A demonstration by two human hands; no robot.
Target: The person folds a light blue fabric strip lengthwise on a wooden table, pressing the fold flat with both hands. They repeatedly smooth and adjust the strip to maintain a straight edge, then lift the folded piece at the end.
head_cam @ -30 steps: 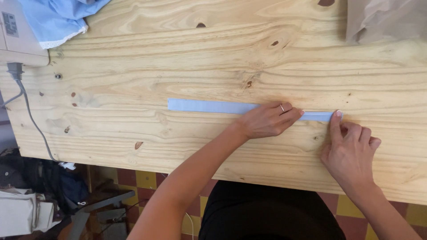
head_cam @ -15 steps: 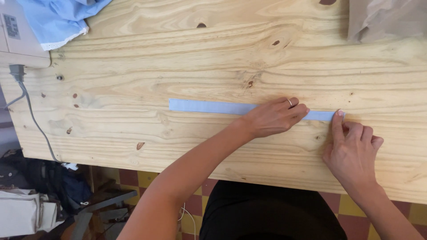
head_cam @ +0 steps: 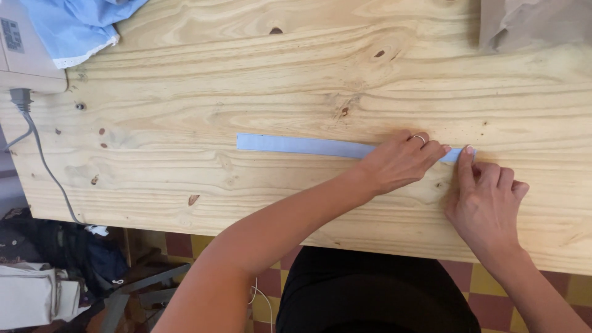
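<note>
A long, narrow strip of light blue fabric (head_cam: 302, 145) lies flat across the pale wooden table (head_cam: 259, 80). My left hand (head_cam: 401, 161), with a ring on one finger, presses down on the strip near its right end. My right hand (head_cam: 487, 200) sits just to the right, its index fingertip pinning the strip's right tip. The part of the strip beneath my left hand is hidden.
A white sewing machine (head_cam: 21, 52) with a grey cord (head_cam: 43, 166) stands at the table's left edge. Light blue cloth (head_cam: 80, 28) is heaped at the back left, beige fabric (head_cam: 536, 24) at the back right. Bags lie on the floor at lower left.
My left hand has slid to the right along the strip, closing up on my right hand. The right hand has barely moved.
</note>
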